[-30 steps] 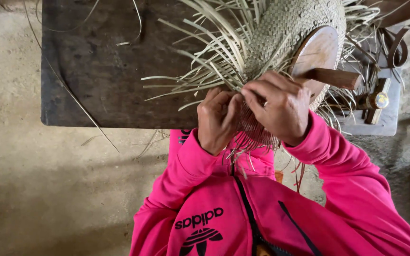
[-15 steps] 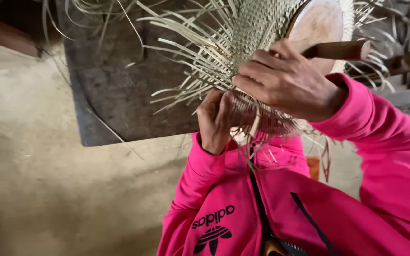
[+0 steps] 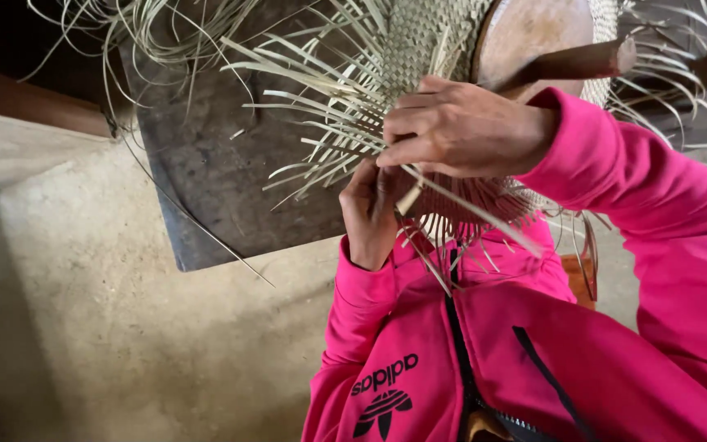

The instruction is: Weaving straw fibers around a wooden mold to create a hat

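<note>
Pale straw-coloured strips (image 3: 321,106) fan out from a woven hat (image 3: 419,41) in a fine checked plait; the jacket (image 3: 615,327) is bright pink with a black zip and black emblem; the table (image 3: 222,180) is dark grey-brown; the floor (image 3: 124,344) sandy beige.

Soft, even daylight falls on the pink sleeve (image 3: 656,205) and the pale straw weave (image 3: 419,49), sharp and free of glare, while the corner left of the dark counter (image 3: 214,188) sinks into deep shadow and the strands at the frame's edges blur slightly.
</note>
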